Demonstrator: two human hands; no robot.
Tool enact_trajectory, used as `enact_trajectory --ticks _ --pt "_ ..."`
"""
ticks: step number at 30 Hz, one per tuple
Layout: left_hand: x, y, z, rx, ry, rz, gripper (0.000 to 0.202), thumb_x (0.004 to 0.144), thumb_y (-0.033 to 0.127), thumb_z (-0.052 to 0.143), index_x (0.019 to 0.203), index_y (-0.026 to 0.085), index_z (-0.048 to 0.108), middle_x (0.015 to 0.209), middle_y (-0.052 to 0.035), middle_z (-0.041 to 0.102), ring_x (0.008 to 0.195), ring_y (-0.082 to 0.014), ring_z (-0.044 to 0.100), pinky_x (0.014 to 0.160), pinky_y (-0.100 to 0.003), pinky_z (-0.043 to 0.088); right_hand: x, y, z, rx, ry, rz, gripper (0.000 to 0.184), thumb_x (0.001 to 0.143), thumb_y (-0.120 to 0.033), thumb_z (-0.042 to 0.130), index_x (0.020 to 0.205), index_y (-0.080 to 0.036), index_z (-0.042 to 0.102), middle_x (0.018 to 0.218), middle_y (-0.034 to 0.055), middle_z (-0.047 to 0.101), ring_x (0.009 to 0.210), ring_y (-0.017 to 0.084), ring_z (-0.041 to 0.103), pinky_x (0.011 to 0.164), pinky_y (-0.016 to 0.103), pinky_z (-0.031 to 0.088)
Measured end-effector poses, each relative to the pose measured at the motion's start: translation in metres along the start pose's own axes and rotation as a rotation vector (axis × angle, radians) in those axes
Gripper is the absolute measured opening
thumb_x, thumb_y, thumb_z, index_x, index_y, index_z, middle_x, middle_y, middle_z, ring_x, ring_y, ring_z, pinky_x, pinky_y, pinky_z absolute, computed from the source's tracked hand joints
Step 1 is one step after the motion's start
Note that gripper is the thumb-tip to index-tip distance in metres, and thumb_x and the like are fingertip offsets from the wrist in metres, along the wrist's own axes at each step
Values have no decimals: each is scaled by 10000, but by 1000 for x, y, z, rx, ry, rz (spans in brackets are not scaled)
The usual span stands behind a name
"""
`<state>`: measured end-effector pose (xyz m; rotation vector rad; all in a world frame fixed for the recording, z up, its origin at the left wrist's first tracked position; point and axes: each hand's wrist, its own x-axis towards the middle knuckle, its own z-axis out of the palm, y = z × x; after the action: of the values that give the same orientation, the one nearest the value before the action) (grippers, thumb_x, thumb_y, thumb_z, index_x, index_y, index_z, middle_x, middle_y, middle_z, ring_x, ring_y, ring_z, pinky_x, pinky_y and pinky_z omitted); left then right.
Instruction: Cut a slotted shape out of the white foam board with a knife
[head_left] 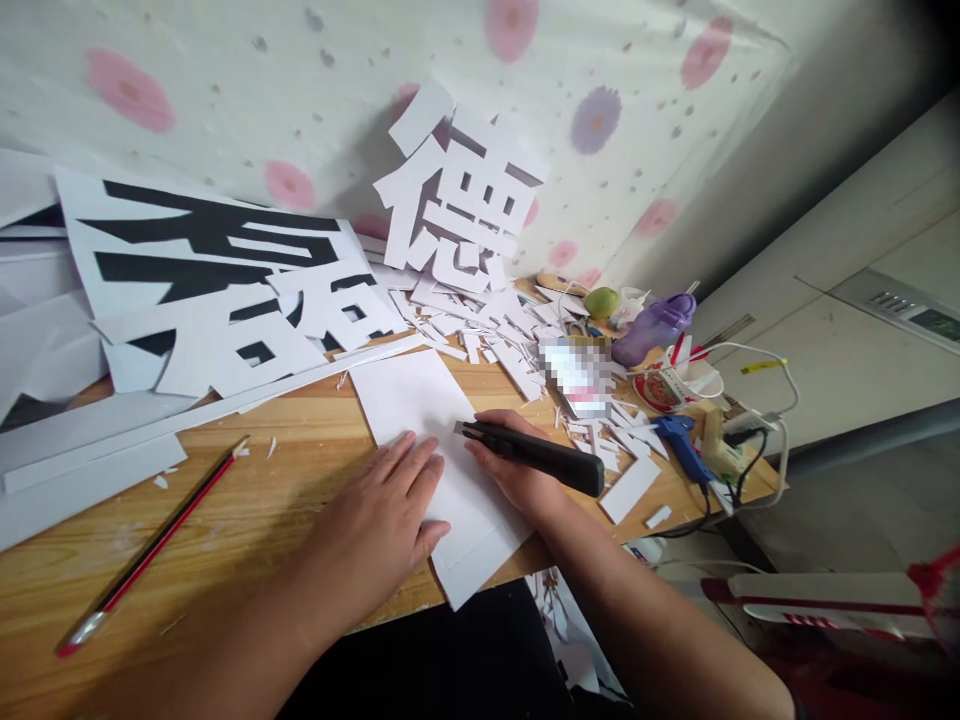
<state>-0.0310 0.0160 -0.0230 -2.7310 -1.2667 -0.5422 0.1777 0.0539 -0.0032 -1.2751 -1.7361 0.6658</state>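
Observation:
A white board (420, 390) lies on the wooden table at its front edge, one corner sticking out past the edge. My left hand (401, 500) rests flat on the board with its fingers stretched out, holding nothing. My right hand (517, 470) is closed around a black utility knife (547, 455). The knife's tip points left, just over the board and to the right of my left fingertips. Whether the blade touches the board I cannot tell. A faint line runs across the board's lower part.
Left lies a red and black pencil (161, 540). Behind stand a cut-out white character (465, 200) and a sheet with black shapes (202, 225). White scraps (480, 320) are heaped at the back. On the right are a blue glue gun (684, 448), a paper bowl (667, 385) and cables.

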Motion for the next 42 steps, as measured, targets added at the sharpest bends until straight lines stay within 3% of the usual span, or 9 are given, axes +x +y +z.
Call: enact_trajectory --ticks 6,13,26,42 --pt "0 1 1 31 0 6 580 855 450 629 1284 60 612 1401 -213 560 1328 -403 470 1089 -541 405 1 -2 1 -56 6 -53 229 783 -306 708 994 -226 670 908 44 744 816 200 702 789 351 568" --pt "3 3 -4 -23 -56 -27 481 839 412 663 1290 244 636 1405 -184 561 1342 -421 454 1067 -571 409 -1 3 2 -141 9 -137 188 799 -309 701 971 -236 682 888 30 739 801 190 700 753 321 564" --pt "8 7 -11 -9 -163 -80 490 863 420 623 1316 234 629 1445 -203 519 1365 -416 425 1085 -553 384 -20 2 -11 -262 -29 -183 191 826 -319 681 1004 -249 674 911 20 734 828 187 699 766 305 552" --pt "8 8 -13 -39 -151 -108 471 876 411 603 1312 236 631 1458 -175 513 1383 -391 408 1106 -526 362 -61 -11 -36 -236 -75 -136 178 824 -282 668 996 -235 663 849 18 712 769 169 682 707 270 532"
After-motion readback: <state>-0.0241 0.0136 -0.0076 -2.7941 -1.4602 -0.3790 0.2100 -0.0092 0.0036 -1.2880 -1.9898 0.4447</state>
